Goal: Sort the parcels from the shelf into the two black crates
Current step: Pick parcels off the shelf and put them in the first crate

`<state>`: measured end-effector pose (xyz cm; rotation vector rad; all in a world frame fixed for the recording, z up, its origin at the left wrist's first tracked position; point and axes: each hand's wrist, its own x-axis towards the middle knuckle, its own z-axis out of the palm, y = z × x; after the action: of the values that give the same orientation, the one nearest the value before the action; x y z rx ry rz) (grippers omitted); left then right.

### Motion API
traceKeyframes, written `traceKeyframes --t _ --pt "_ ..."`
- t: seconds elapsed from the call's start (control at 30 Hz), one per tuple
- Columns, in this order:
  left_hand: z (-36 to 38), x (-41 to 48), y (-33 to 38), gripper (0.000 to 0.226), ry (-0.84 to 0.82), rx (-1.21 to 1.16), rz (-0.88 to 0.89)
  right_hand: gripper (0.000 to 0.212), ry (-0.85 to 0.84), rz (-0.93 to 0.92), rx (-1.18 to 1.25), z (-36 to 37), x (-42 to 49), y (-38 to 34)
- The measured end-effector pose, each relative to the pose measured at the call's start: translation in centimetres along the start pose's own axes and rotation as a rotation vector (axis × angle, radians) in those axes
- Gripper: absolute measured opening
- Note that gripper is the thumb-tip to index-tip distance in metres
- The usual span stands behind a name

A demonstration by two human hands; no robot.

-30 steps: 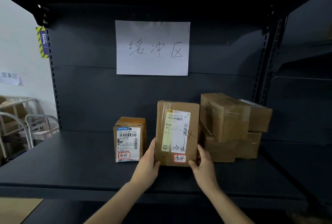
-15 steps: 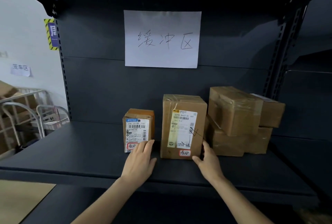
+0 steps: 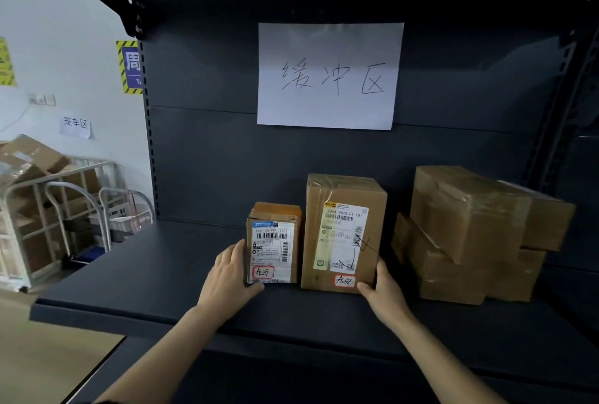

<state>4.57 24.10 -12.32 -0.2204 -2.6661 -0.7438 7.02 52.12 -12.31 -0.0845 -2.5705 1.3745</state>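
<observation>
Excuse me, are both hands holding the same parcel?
No, the left hand grips the small parcel while the right hand holds the taller parcel beside it.

A parcel warehouse: steel shelving (image 3: 194, 280), labelled cartons (image 3: 343, 232), cage trolleys (image 3: 48, 209).

A white sheet of paper (image 3: 330, 76) bearing three large handwritten characters was fixed flat in the upper middle of the view. On the pale wall (image 3: 64, 24) to the left hung a blue sign (image 3: 131, 66) with a yellow-and-black striped border, a small white label (image 3: 76, 126) lower down, and a switch plate (image 3: 42, 99) near that label. Below these stood metal cage trolleys (image 3: 48, 209) holding loosely piled cardboard boxes (image 3: 29, 157), beside a tan floor (image 3: 48, 355).
</observation>
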Motion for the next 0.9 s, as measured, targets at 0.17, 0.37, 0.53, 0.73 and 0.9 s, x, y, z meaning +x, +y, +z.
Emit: traceKeyframes --t 0.17,0.37,0.53,0.73,0.9 --pt "0.1 1.6 -0.4 0.083 -0.118 -0.122 0.002 0.074 -0.041 0.028 -0.009 -0.1 1.1 0.1" --pt "1.0 1.9 -0.4 0.076 -0.15 -0.249 -0.015 0.074 -0.084 0.049 -0.003 -0.1 1.3 0.1" --pt "0.7 1.7 -0.4 0.077 -0.13 -0.303 -0.008 0.068 -0.076 0.011 0.037 -0.4 0.8 -0.3" --pt "-0.9 0.8 0.4 0.076 -0.046 -0.444 0.039 0.064 -0.033 -0.105 0.082 -1.6 -0.4 -1.6" --pt "-3.1 0.0 1.7 0.076 -0.07 -0.556 0.088 0.06 0.007 -0.193 0.057 -2.7 -1.6 -2.4"
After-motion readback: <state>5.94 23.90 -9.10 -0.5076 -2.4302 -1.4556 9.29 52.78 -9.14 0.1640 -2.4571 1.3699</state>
